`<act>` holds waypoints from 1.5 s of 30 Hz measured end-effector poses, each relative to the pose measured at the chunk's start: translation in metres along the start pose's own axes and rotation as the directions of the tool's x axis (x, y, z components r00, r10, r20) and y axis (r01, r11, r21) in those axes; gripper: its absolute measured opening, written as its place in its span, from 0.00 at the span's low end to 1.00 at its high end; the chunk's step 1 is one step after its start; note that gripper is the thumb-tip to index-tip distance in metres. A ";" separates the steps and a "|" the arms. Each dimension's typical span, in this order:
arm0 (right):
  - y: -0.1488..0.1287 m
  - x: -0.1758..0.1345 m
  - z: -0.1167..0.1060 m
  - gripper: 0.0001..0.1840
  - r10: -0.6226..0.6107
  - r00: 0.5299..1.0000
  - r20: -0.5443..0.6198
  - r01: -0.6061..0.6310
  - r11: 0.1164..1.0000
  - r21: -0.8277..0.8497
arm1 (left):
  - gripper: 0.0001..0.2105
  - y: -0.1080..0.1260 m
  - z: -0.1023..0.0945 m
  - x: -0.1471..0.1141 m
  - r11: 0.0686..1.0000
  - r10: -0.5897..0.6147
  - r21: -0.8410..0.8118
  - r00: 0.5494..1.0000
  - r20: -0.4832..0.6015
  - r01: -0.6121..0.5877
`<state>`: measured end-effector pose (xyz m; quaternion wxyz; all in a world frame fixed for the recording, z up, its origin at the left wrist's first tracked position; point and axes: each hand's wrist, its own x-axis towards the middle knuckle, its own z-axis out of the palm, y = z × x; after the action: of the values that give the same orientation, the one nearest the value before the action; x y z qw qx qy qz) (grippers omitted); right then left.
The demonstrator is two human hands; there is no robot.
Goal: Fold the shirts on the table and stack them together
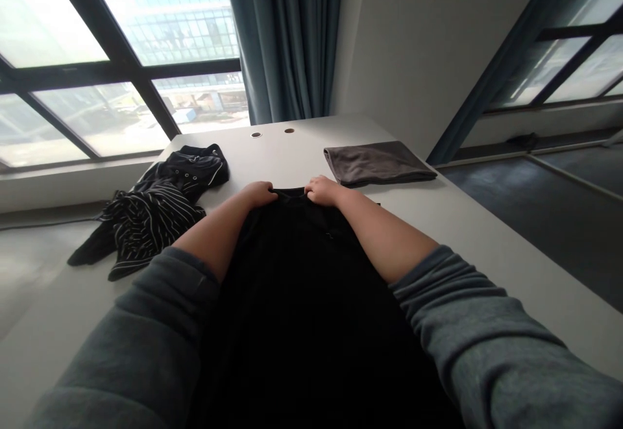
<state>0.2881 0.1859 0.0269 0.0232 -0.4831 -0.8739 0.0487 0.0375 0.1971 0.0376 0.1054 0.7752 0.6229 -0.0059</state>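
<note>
A black garment (311,306) stretches from the grip back toward the wearer, over the table (491,234). The left hand (261,194) and right hand (322,191) pinch its far edge, fingers curled with no visible gap, a short span of the edge between them. A slip of either pinch could let the edge drop crooked; uneven pulling could skew or crease the cloth. Counted: two hands, one garment held; right of the grip, one folded cloth (379,163), just beside the right hand; left of it, one striped garment (153,221) against dark clothing (195,169), number unclear; beyond it, two holes (256,135) in the tabletop
</note>
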 end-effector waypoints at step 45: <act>0.030 0.039 0.033 0.30 0.200 0.973 -0.118 -0.211 0.973 -0.094 | 0.21 0.002 0.041 0.002 0.980 -0.170 0.031 0.906 -0.387 0.197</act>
<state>0.2899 0.2328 -0.0092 0.0397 -0.5736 -0.8179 -0.0219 0.0444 0.1922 -0.0025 -0.0461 0.7025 0.7010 0.1139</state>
